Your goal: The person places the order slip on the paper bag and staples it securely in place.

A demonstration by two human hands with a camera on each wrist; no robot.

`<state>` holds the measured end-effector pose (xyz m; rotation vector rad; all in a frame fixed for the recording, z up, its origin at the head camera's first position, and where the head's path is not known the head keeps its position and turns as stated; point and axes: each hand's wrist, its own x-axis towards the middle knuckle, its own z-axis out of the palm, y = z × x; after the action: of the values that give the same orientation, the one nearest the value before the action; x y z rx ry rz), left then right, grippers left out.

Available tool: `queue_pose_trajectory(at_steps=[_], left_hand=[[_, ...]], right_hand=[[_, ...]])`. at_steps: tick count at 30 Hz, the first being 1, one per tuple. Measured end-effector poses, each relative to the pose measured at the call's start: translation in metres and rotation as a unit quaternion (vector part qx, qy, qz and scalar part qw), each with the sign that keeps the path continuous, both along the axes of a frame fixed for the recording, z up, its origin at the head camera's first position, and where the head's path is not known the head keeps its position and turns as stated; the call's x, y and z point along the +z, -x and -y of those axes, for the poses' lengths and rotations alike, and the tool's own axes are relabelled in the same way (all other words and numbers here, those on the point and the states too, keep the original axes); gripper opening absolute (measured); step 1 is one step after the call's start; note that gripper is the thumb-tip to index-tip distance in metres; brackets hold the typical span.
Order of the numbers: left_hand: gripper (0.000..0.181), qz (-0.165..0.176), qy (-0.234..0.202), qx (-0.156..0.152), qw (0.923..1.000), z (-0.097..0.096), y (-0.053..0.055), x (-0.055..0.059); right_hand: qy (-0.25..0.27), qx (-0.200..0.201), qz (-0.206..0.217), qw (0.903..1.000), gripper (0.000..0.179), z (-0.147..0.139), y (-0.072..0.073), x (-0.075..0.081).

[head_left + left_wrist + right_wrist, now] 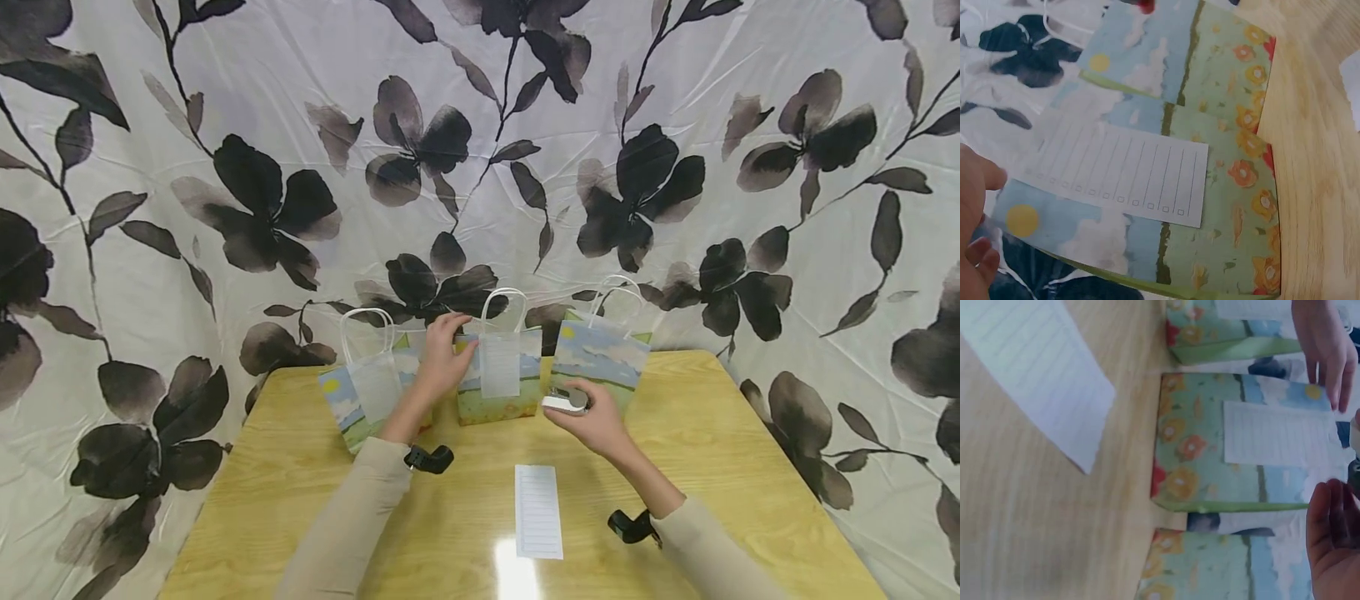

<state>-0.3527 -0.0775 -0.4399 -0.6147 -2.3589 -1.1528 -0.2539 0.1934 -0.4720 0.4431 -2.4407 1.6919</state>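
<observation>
My left hand point(447, 354) is at the upper left corner of the middle paper bag point(487, 408), its fingers extended around that corner. A lined paper slip point(500, 367) with small checkboxes hangs on this bag's front, just below the white handles. In the right wrist view, the left hand's fingers point(1333, 378) point down near the bag's printed sun. My right hand point(600, 421) grips a small white and grey stapler point(566, 401) in front of the right paper bag point(600, 354). In the right wrist view, only part of the stapler shows at the edge.
The left paper bag point(352, 408) stands slightly turned, with a similar slip point(377, 385) on its front. Another lined slip point(538, 512) lies flat on the wooden table point(465, 517). Behind the bags hangs a flower-patterned cloth point(525, 208).
</observation>
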Motion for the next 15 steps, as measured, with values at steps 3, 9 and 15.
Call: queue_pose_trajectory(at_steps=[3, 9, 15], left_hand=[[0.032, -0.043, 0.010, 0.018, 0.9989, 0.006, -0.014, 0.004], [0.021, -0.053, 0.021, -0.011, 0.9983, 0.022, -0.052, -0.002], [0.016, 0.004, 0.033, -0.047, 0.9983, 0.045, -0.086, -0.027]], right_hand=[[-0.017, -0.022, 0.005, 0.9996, 0.035, -0.008, -0.007, -0.011], [0.003, -0.025, 0.060, 0.9979, 0.042, -0.025, -0.026, -0.027], [-0.030, -0.037, 0.116, 0.9921, 0.048, -0.045, -0.046, -0.039]])
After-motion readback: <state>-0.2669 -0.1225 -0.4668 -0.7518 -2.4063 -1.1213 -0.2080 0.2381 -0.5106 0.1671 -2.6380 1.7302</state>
